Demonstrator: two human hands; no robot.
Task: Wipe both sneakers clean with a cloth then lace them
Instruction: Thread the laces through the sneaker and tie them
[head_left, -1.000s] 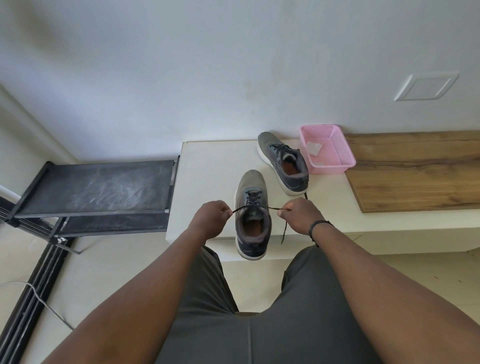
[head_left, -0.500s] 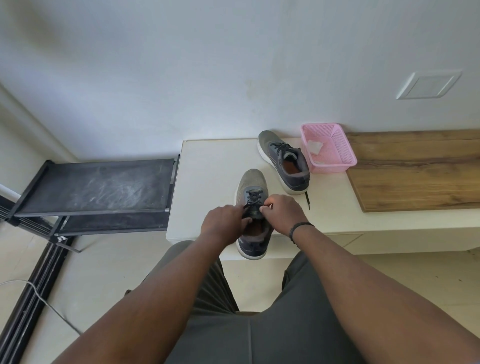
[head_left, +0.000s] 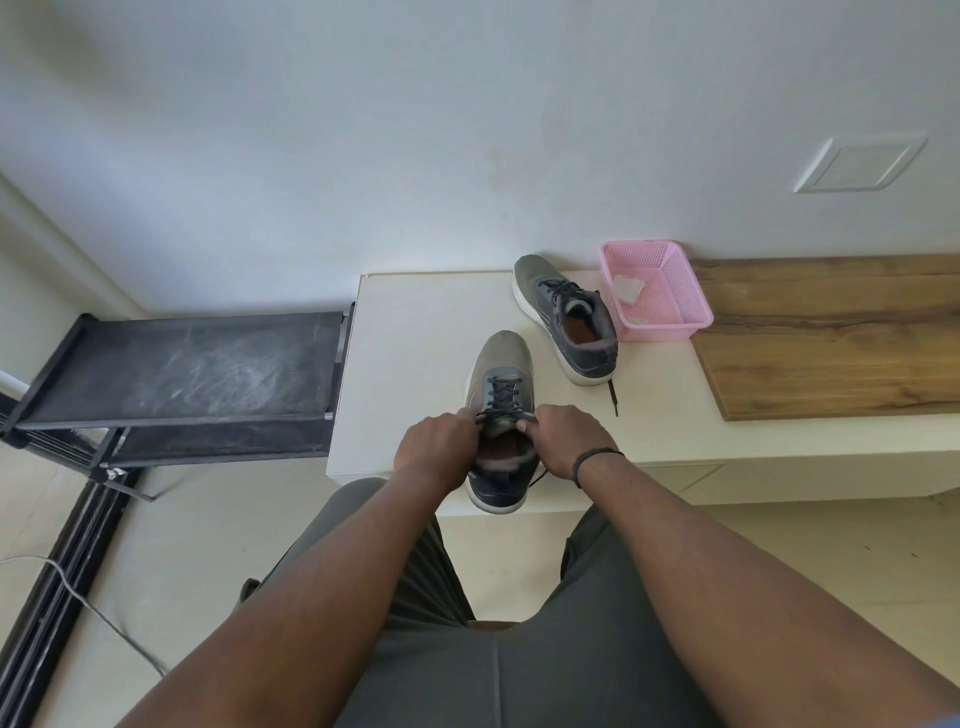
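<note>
The near sneaker (head_left: 500, 415) sits at the front edge of the white counter (head_left: 415, 338), toe away from you, and its lace (head_left: 506, 415) now runs short and tight across the top eyelets. A second ago you had both ends stretched wide to either side; half a second ago your hands met over the tongue; now they part again just a little, drawing the lace snug. Your left hand (head_left: 436, 449) pinches one end at the left of the tongue, fingers curled on it. Your right hand (head_left: 563, 441) grips the other end on the right, thumb tucked under. That reads to me as the first crossing of a knot pulled down, so this shoe is close to laced, with a bow likely to come.

Further back, the second sneaker (head_left: 566, 317) lies angled beside the pink basket (head_left: 675, 291), a lace end trailing loose onto the counter. A pale cloth (head_left: 628, 288) lies in the basket, so wiping looks finished.
</note>
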